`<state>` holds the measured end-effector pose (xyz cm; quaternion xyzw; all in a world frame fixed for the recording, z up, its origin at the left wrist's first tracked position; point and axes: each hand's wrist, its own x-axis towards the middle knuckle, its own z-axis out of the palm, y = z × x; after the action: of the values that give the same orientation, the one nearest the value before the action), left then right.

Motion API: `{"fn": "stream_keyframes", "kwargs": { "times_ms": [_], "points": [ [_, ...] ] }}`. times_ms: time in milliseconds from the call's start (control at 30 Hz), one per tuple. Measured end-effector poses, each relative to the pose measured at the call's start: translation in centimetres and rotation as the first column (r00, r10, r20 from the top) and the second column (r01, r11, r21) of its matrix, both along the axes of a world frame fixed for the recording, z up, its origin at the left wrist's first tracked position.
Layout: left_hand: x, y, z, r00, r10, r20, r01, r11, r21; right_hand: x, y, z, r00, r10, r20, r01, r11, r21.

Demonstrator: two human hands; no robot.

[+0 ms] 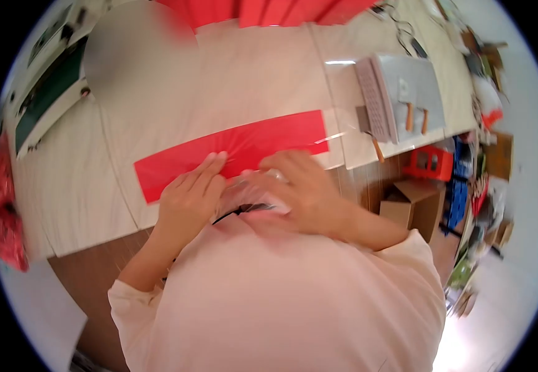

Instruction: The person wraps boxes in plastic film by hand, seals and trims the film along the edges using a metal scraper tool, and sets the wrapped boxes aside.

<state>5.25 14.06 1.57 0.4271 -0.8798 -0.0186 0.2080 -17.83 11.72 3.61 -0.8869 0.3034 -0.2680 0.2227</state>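
Note:
A long flat red strip [269, 137] lies slantwise on the table near its front edge, with glossy wrinkles around its middle. My left hand [189, 193] rests on the strip's lower part, fingers stretched out and pointing away from me. Closer to my body, my right hand [303, 186] has its fingers curled together over the front edge of the strip. Crumpled clear plastic film [235, 193] shows between the hands, and some of it is pinched in my right fingers. How the film joins the strip is hidden by my hands.
Red folded pieces [275, 11] stand at the far edge. On the right are a stack of grey-white boards [408, 93] and wooden-handled tools [409, 118]. A green-and-white machine [52, 93] sits far left. A cardboard box [414, 208] and a red crate [430, 162] stand below the table.

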Motion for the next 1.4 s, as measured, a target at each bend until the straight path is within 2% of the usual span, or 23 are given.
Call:
{"fn": "stream_keyframes", "kwargs": {
  "times_ms": [33, 100, 167, 233, 300, 367, 433, 500, 567, 700, 767, 833, 867, 933, 967, 1033, 1067, 1100, 1133, 1200, 1267, 1300, 1400],
  "points": [
    [0.0, 0.5, 0.4, 0.998, 0.064, 0.005, -0.064, 0.998, 0.016, 1.3, 0.6, -0.3, 0.997, -0.027, 0.075, 0.023, 0.998, 0.056],
    [0.3, 0.4, 1.2, 0.997, 0.083, -0.008, -0.083, 0.996, 0.039, 3.6, 1.4, -1.5, 0.990, -0.131, 0.053, 0.128, 0.990, 0.054],
    [-0.3, 0.4, 1.2, 0.996, 0.083, -0.011, -0.082, 0.995, 0.053, 5.0, 1.4, -3.2, 0.987, -0.153, 0.047, 0.150, 0.987, 0.057],
    [-0.4, 0.3, 1.2, 0.998, 0.064, 0.014, -0.065, 0.996, 0.058, 6.1, 1.8, -4.4, 0.980, -0.197, -0.035, 0.192, 0.976, -0.103],
    [0.4, -0.1, 0.9, 0.996, 0.038, 0.076, -0.039, 0.999, 0.011, 6.5, 2.5, -4.3, 0.966, -0.254, -0.037, 0.249, 0.963, -0.105],
    [0.2, 0.0, 0.7, 0.998, 0.029, 0.064, -0.029, 1.000, 0.003, 5.4, 3.0, -4.4, 0.959, -0.270, -0.084, 0.260, 0.959, -0.108],
    [0.0, 0.0, 0.9, 0.998, 0.012, 0.058, -0.012, 1.000, -0.006, 3.6, 3.7, -4.4, 0.918, -0.395, -0.031, 0.396, 0.918, 0.021],
    [-0.1, -0.1, 1.0, 0.999, 0.025, 0.026, -0.025, 1.000, -0.002, 1.2, 4.3, -3.2, 0.869, -0.481, -0.114, 0.488, 0.871, 0.052],
    [-0.1, 0.0, 1.0, 0.999, 0.022, 0.043, -0.022, 1.000, -0.001, -0.6, 4.9, -4.3, 0.780, -0.599, -0.184, 0.596, 0.800, -0.077],
    [0.0, -0.2, 1.0, 0.999, 0.012, 0.047, -0.012, 1.000, -0.012, -5.7, 5.2, -4.0, 0.744, -0.612, -0.269, 0.602, 0.788, -0.129],
    [0.2, -0.2, 0.7, 0.999, 0.017, 0.032, -0.016, 1.000, -0.022, -8.3, 3.5, -2.2, 0.753, -0.615, -0.235, 0.597, 0.788, -0.151],
    [0.3, -0.4, 0.5, 0.999, 0.029, 0.014, -0.028, 0.999, -0.033, -10.0, 1.2, -1.5, 0.712, -0.656, -0.252, 0.565, 0.747, -0.351],
    [0.4, -0.5, 0.5, 1.000, 0.027, 0.004, -0.027, 0.999, -0.024, -10.4, 0.2, -1.4, 0.723, -0.644, -0.249, 0.552, 0.756, -0.351],
    [0.8, -0.7, 0.6, 0.998, 0.062, -0.001, -0.062, 0.998, -0.018, -10.0, -1.5, -1.4, 0.666, -0.743, -0.064, 0.647, 0.618, -0.448],
    [0.7, -0.9, 0.6, 0.997, 0.057, -0.051, -0.058, 0.998, -0.004, -9.3, -2.1, -1.2, 0.694, -0.717, -0.059, 0.624, 0.641, -0.446],
    [0.6, -0.8, 0.7, 0.990, 0.101, -0.100, -0.100, 0.995, 0.010, -6.9, -2.3, -0.7, 0.746, -0.657, 0.105, 0.640, 0.665, -0.385],
    [0.4, -0.7, 0.7, 0.985, 0.122, -0.123, -0.118, 0.992, 0.038, -5.1, -1.5, -2.2, 0.850, -0.495, 0.179, 0.526, 0.808, -0.267],
    [0.4, -0.7, 0.7, 0.979, 0.140, -0.149, -0.132, 0.989, 0.065, -3.6, -0.8, -3.2, 0.957, -0.260, 0.130, 0.286, 0.918, -0.274],
    [0.5, -0.7, 0.4, 0.974, 0.173, -0.149, -0.165, 0.984, 0.063, -1.4, -0.5, -3.2, 0.992, -0.121, 0.047, 0.130, 0.942, -0.311],
    [0.7, -0.7, -0.4, 0.945, 0.212, -0.249, -0.187, 0.975, 0.121, 0.6, -1.0, -3.7, 0.999, -0.045, -0.013, 0.038, 0.940, -0.339],
    [0.5, -0.7, -1.0, 0.922, 0.235, -0.308, -0.206, 0.971, 0.123, 1.3, -2.6, -4.2, 0.985, -0.034, -0.167, -0.010, 0.967, -0.256],
    [0.7, -0.6, -1.0, 0.904, 0.223, -0.364, -0.191, 0.974, 0.124, 1.4, -2.9, -4.7, 0.992, -0.043, -0.116, 0.006, 0.952, -0.306],
    [2.2, 1.3, -0.6, 0.854, 0.382, -0.353, -0.335, 0.923, 0.188, 1.5, -2.9, -5.3, 0.996, -0.022, -0.085, -0.009, 0.938, -0.347]
  ]
}}
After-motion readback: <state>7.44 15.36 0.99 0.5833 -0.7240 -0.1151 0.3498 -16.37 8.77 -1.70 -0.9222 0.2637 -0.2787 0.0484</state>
